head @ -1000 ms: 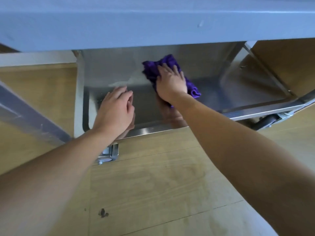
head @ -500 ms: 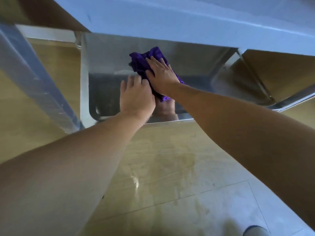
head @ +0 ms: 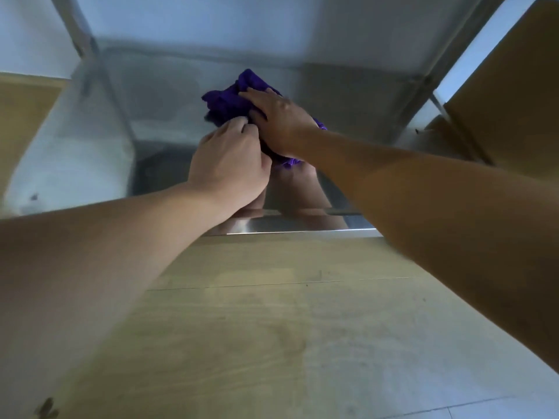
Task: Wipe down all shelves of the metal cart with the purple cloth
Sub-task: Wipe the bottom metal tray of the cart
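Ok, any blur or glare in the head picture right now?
Head view: blur smears the left edge and the cart post; the shelf mirrors the left hand and right hand, with a bright glare strip along its front lip; the purple cloth is fairly sharp but dimly lit.

I see the purple cloth (head: 227,102) bunched up in a lump on the low shelf (head: 163,116) of the metal cart (head: 302,228). The shelf is flat, grey and shiny like a mirror.
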Demonstrator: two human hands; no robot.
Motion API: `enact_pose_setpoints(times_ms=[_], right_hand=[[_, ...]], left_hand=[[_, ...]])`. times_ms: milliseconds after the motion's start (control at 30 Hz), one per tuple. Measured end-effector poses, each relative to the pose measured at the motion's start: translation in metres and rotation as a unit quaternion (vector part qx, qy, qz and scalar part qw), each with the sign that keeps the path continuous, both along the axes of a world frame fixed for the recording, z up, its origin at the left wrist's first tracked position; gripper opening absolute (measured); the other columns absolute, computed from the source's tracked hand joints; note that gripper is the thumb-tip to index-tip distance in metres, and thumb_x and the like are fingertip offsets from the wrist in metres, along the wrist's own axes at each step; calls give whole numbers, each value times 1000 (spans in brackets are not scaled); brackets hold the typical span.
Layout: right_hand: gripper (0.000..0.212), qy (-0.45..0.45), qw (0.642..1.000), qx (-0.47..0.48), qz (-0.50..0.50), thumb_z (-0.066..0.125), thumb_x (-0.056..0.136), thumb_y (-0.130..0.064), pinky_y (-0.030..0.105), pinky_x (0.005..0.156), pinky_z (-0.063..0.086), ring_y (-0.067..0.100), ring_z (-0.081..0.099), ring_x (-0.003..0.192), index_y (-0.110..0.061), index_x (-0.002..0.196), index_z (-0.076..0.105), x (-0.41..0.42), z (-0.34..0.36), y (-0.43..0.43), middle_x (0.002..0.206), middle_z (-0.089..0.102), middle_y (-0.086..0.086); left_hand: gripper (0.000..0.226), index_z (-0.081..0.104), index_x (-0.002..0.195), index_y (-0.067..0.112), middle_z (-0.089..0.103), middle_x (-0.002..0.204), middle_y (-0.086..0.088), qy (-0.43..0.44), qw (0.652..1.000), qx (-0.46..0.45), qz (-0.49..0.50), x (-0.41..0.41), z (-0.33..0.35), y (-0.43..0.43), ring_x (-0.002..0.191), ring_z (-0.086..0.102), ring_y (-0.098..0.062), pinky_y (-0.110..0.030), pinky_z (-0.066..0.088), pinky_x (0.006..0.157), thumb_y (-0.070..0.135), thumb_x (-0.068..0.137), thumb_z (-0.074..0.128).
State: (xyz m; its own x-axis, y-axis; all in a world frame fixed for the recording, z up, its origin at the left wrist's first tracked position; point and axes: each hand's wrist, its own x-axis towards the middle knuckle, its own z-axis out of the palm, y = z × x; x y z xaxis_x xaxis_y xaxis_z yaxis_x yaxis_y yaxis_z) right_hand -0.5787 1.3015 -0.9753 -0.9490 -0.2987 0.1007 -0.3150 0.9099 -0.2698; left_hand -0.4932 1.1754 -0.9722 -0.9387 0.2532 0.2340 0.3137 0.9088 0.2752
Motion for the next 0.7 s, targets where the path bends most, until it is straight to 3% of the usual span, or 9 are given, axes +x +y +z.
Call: enact_pose_setpoints(times_ms=[133, 300, 467, 600, 700], right_hand=[[46, 4, 1000, 3, -25, 34, 104, -24, 29, 112, 22, 20, 31, 143, -24, 150, 37, 9, 5, 64, 155, 38, 0], [46, 15, 994, -10, -105, 36, 104, -25, 29, 110, 28, 23, 36, 140, -26, 149, 38, 23, 0, 165, 155, 37, 0], [45, 9, 968, -34, -249, 33, 101, -31, 42, 101, 44, 35, 53, 123, -30, 146, 41, 29, -1, 244, 143, 51, 10], [44, 10, 947, -44, -317, 33, 97, -28, 47, 107, 38, 35, 47, 128, -24, 138, 49, 30, -5, 247, 139, 53, 9], [47, 16, 965, -34, -261, 34, 96, -30, 46, 111, 34, 33, 39, 137, -25, 141, 46, 28, -10, 209, 148, 46, 4]], left_hand=[[38, 53, 126, 9, 51, 136, -9, -11, 1000, 8, -18, -4, -8, 47, 125, 48, -29, -42, 37, 104, 24, 93, 42], [43, 54, 131, 16, 47, 145, -7, 2, 999, -32, -27, -1, -17, 104, 135, 39, -30, -48, 24, 114, 27, 93, 37], [43, 52, 135, 15, 39, 153, -6, -15, 1000, -17, -22, -5, -15, 123, 141, 33, -29, -45, 23, 117, 25, 95, 39], [48, 41, 143, 9, 29, 157, -10, -38, 998, -22, -44, -1, -18, 137, 146, 22, -31, -44, 16, 119, 28, 99, 32], [48, 41, 142, 7, 29, 157, -11, -32, 998, -27, -39, 2, -22, 140, 146, 20, -31, -46, 15, 119, 26, 99, 31]])
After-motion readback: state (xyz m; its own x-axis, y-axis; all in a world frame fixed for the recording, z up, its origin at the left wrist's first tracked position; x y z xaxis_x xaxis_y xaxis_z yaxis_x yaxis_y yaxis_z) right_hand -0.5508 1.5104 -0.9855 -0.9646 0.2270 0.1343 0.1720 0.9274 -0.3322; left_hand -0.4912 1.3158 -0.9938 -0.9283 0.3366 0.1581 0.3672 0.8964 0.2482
